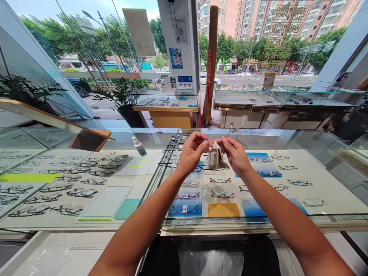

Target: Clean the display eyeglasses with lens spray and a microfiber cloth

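Note:
Above the glass counter, a grey-beige cleaning cloth (215,156) hangs bunched between my two hands. My left hand (195,150) pinches at its upper left, thumb and fingertips together. At its upper right, my right hand (234,152) is closed in a pinch on the cloth. Thin wire shapes like part of a pair of eyeglasses (230,125) show just beyond my right fingers; whether I hold them is unclear. A small white spray bottle (139,146) stands on the counter to the left of my hands.
Under the glass top (155,184) lie rows of eyeglasses (220,194), blue cards (185,207) and a yellow card (223,210). A wood-edged slanted panel (89,140) juts in at left. More display counters (244,100) and a potted plant (123,97) stand by the windows.

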Available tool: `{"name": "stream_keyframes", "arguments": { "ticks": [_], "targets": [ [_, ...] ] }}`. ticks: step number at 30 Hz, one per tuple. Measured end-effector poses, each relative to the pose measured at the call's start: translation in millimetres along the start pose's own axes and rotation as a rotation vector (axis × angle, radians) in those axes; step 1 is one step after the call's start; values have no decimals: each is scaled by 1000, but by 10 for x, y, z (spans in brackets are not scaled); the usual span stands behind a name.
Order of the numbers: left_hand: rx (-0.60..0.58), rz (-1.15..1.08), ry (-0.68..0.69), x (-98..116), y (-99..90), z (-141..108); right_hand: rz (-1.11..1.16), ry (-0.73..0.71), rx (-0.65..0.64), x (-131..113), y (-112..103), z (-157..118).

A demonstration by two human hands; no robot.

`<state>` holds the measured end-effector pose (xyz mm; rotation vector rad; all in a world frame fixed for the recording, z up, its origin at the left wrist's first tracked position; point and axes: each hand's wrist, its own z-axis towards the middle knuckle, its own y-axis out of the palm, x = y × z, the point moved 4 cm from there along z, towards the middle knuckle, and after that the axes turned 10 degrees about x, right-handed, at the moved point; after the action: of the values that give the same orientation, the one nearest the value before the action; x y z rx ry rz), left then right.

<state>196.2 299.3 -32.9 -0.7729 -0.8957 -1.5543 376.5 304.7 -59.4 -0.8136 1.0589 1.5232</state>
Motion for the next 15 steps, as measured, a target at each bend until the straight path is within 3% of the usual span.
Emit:
{"name": "stream_keyframes", "arguments": {
  "ticks": [2,7,15],
  "targets": [
    [51,52,-8,-81,-7,19,28,0,-13,-27,2,-9],
    [-103,-33,-241,-242,122,-2,-12,-7,-30,-10,2,-24],
    [-210,-136,-434,-363,151,-94,87,29,-78,-28,45,-49]
  ]
}}
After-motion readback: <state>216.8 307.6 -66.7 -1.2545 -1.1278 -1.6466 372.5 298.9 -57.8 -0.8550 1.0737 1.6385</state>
